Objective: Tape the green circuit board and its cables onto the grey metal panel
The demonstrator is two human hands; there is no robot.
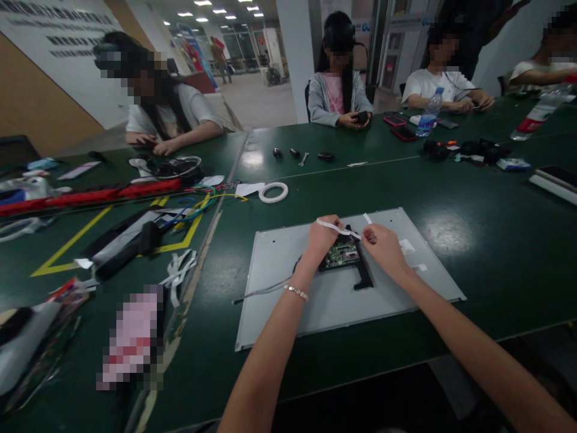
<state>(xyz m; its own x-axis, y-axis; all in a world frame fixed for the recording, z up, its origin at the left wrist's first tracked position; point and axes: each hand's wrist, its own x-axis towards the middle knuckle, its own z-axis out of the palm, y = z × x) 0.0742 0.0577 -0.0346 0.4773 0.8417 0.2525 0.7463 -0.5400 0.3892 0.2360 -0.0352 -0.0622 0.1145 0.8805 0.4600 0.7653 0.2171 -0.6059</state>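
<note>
A white strip (332,226) is stretched between my two hands, above a green circuit board (342,254) in a black frame (363,276). My left hand (323,233) is closed on the strip's left part. At its right end, my right hand (378,239) pinches the strip with fingers pressed together. The board and frame rest on a flat light-grey panel (288,307) on the green table. A short white piece (367,219) stands out just behind my right fingers. Grey cables (265,290) run from the board to the panel's left edge.
A white tape roll (273,192) lies beyond the panel. Left are a red power strip (153,187), wires and a black device (121,240). A wrench (303,159) and small black parts lie farther back. Bottles (430,113) stand right; several people sit around the table.
</note>
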